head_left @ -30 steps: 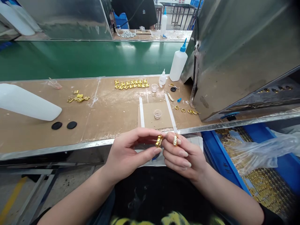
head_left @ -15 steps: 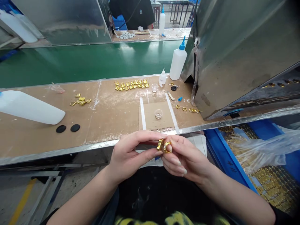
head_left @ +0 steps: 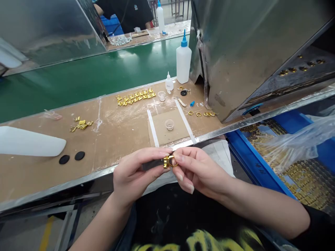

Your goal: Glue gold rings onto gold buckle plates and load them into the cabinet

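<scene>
Between the thumb and fingers of my left hand (head_left: 138, 170) is a small gold ornament (head_left: 165, 162), held on edge. My right hand (head_left: 201, 170) pinches a gold ring (head_left: 172, 161) by its band. The ring's top meets the ornament's side; whether they are joined I cannot tell. Both hands are just off the bench's front edge. Beyond them, a small clear cup (head_left: 169, 124) sits on a taped cardboard square (head_left: 158, 120). Two rows of gold ornaments (head_left: 136, 96) lie farther back, and several gold rings (head_left: 199, 114) are at the right.
A tall white bottle (head_left: 183, 62) and a small dropper bottle (head_left: 169, 83) stand at the back. A white bottle (head_left: 31, 141) lies at the left near black discs (head_left: 80, 155). Blue crates (head_left: 248, 164) of gold pieces are at the right. Behind the green belt (head_left: 78, 80) is another person (head_left: 136, 17).
The ring has come up against the ornament, closing the small gap between them. The view has turned, so the bench appears tilted and shifted left.
</scene>
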`<state>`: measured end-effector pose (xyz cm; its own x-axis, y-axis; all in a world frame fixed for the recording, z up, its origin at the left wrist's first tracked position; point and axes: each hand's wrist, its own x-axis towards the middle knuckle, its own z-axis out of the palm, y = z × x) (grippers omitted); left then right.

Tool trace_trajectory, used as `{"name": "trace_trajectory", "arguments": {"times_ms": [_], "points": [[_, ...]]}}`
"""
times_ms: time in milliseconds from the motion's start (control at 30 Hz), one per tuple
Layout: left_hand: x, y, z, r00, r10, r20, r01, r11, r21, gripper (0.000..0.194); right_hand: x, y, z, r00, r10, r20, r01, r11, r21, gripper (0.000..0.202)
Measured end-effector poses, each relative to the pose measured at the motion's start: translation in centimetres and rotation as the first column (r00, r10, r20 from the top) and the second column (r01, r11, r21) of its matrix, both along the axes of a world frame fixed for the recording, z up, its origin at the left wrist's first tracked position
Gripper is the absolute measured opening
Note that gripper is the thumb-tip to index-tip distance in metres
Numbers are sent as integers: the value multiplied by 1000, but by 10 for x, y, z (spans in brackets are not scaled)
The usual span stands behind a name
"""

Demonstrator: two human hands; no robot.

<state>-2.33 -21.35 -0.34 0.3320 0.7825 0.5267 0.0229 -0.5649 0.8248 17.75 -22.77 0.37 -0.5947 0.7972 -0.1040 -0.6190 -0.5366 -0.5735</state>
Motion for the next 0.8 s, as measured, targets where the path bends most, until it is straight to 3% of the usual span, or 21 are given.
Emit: {"name": "trace_trajectory", "arguments": {"times_ms": [367,800], "points": [[-5,1,6,979,106,-172,-72,979,190,51,-4,-4,-3,996,-65,57,65,998,15,33],[-8,1,6,969,133,-209,-103,984,148,46,-4,-2,-6,999,-43,25,43,999,-14,30]]}}
